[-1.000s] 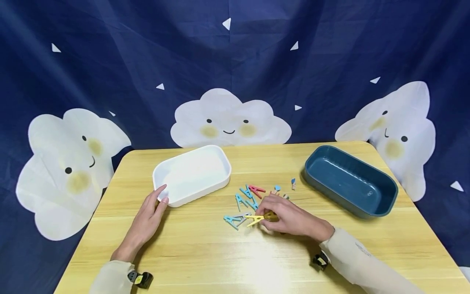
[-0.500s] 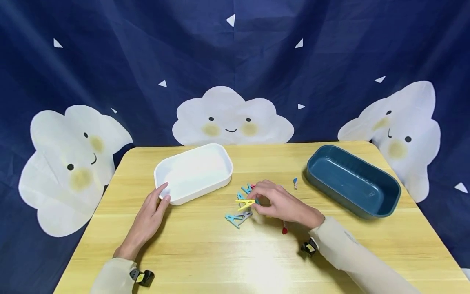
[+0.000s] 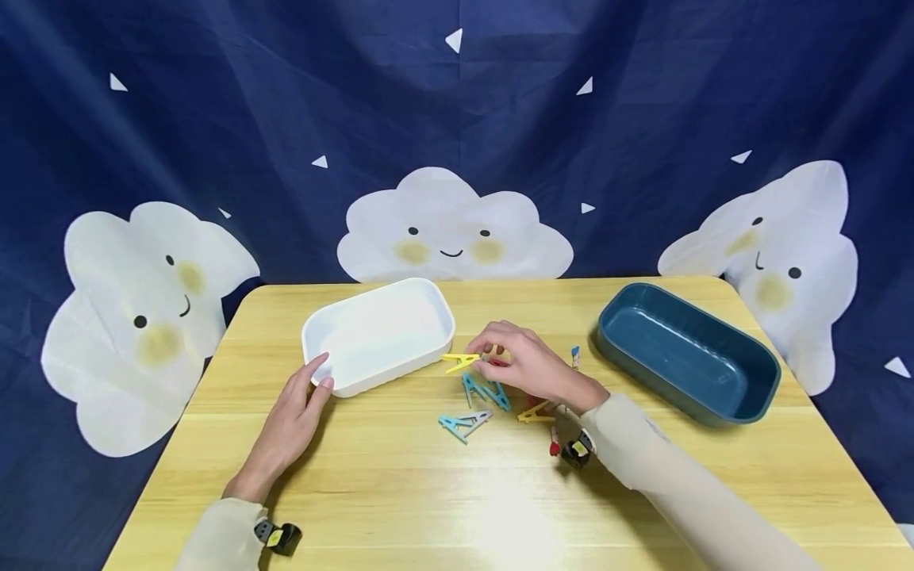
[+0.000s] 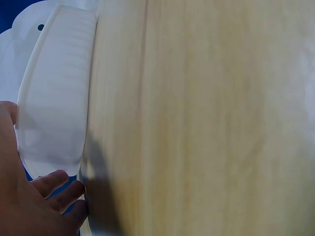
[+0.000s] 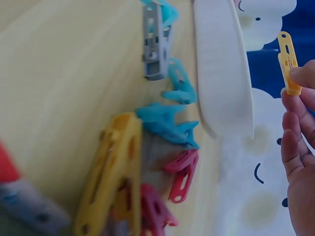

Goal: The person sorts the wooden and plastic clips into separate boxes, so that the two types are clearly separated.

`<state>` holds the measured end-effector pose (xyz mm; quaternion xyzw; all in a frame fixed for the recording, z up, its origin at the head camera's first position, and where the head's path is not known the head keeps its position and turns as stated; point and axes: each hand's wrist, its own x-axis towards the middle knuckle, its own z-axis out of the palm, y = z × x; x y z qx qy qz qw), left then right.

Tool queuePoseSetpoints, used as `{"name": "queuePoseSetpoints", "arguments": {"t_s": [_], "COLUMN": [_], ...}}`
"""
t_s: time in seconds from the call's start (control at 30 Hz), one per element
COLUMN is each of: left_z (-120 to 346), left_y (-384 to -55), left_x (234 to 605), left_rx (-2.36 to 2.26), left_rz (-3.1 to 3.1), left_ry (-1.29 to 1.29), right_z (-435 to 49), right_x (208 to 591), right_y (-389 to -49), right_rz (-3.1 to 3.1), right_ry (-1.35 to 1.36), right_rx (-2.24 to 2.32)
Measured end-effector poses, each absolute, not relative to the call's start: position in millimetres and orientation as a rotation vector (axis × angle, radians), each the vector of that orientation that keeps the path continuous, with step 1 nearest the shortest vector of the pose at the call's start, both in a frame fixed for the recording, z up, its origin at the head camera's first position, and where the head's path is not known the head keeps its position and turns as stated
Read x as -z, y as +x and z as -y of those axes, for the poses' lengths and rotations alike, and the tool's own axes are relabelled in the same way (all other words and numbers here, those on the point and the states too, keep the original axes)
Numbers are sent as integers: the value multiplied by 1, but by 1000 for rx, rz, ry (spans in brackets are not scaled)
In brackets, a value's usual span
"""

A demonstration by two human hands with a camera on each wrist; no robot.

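In the head view my left hand point(image 3: 289, 416) holds the near left corner of a white plastic tub point(image 3: 378, 373). The left wrist view shows the fingers point(image 4: 51, 182) against its end wall and the thumb at the rim. My right hand point(image 3: 524, 361) pinches a yellow clothespin point(image 3: 460, 361) between thumb and fingertips, raised above the table by the tub's right end. Below it, blue clothespins point(image 3: 471, 388) lie loose, with a grey clothespin point(image 3: 478, 420) in front. Another yellow clothespin point(image 3: 535, 414) lies under the right wrist. Red clothespins point(image 5: 184, 174) show in the right wrist view.
A dark blue tub point(image 3: 685, 357) stands at the right rear of the wooden table point(image 3: 400, 507). Small clips with a red end point(image 3: 554, 442) and a blue end point(image 3: 575, 356) lie near the right forearm. A navy cloud-print curtain point(image 3: 614, 119) hangs behind.
My right hand has lifted the yellow clothespin off the pile and carried it left and away from me, towards the white tub. The left hand stays at the tub's corner.
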<state>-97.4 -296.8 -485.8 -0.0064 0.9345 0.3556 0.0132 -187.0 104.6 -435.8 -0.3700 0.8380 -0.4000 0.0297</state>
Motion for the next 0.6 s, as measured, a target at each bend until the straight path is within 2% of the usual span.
{"name": "queuePoseSetpoints", "arguments": {"t_s": [0.6], "left_z": [297], "left_y": [-98], "left_x": [486], "left_rx": [-1119], "left_rz": [-2912], "left_ry": [-29], "right_z": [-61], "right_x": [434], "right_y": [-225], "right_rz": [-2542], "right_ry": [-1049], "right_rx": [1338]}}
